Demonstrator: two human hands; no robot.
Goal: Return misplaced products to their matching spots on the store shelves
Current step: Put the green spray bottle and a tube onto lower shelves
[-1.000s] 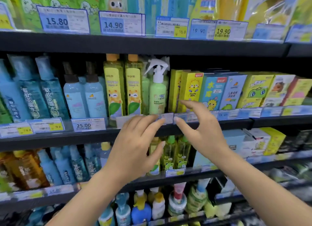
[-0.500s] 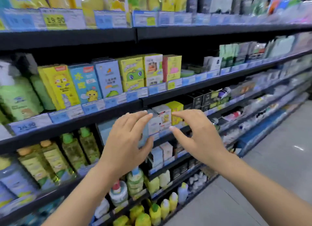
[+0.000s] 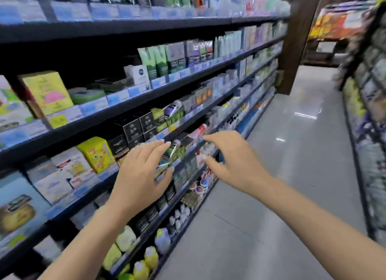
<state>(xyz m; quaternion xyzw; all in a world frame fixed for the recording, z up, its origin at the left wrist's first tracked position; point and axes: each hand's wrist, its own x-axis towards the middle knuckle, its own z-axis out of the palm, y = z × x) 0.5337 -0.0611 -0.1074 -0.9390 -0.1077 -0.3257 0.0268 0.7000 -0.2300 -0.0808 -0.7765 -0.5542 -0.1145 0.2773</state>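
Store shelves (image 3: 133,104) are faced by left hand (image 3: 140,175) and right hand (image 3: 236,164), fingers spread, nothing held, seemingly poised for reaching

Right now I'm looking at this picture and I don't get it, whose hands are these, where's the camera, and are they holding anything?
There is no machine here. The picture comes from a wide-angle camera worn on a person's head, looking forward and down, so the two bare arms reaching in from the bottom are that person's own.

The left hand and the right hand are both raised in front of the store shelves, fingers spread and relaxed. Neither holds anything.

The shelves run along the left side and carry many small products: a yellow box on an upper shelf, a row of black boxes just above the hands, and light green bottles near the bottom. Price tags line the shelf edges. The grey floor of the aisle stretches away on the right. The picture is blurred, so labels cannot be read.
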